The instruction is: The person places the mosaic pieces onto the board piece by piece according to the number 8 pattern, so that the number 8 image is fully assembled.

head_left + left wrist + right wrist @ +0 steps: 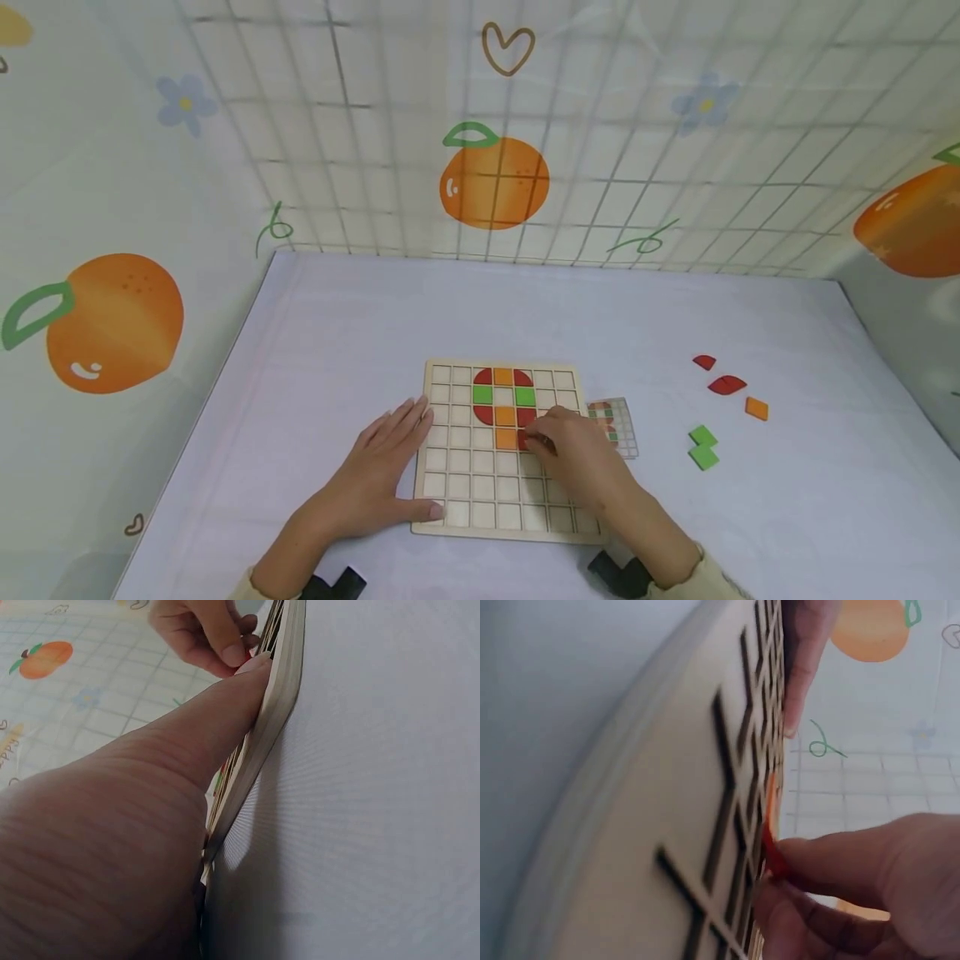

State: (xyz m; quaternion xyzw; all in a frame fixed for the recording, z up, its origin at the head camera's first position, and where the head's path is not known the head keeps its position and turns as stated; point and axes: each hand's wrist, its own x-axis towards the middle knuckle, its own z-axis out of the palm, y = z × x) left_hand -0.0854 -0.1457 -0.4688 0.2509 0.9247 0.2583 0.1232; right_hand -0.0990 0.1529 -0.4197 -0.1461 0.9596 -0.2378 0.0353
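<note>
A square wooden grid board (483, 487) lies on the table. Red rounded pieces, orange squares (504, 415) and green squares (482, 395) fill several cells in its upper middle. Along the board's left edge rests my left hand (378, 471), fingers extended, its thumb on the lower left corner. My right hand (581, 454) pinches a red rounded piece (774, 859) between thumb and fingertips, at the cell right of the lowest orange square. In the right wrist view this piece touches the board tilted; the fingers partly hide it.
A pattern card (622, 425) lies right of the board, partly behind my right hand. Farther right are loose red pieces (727, 384), an orange one (757, 408) and two green ones (703, 457). A printed curtain (390, 167) hangs behind the table.
</note>
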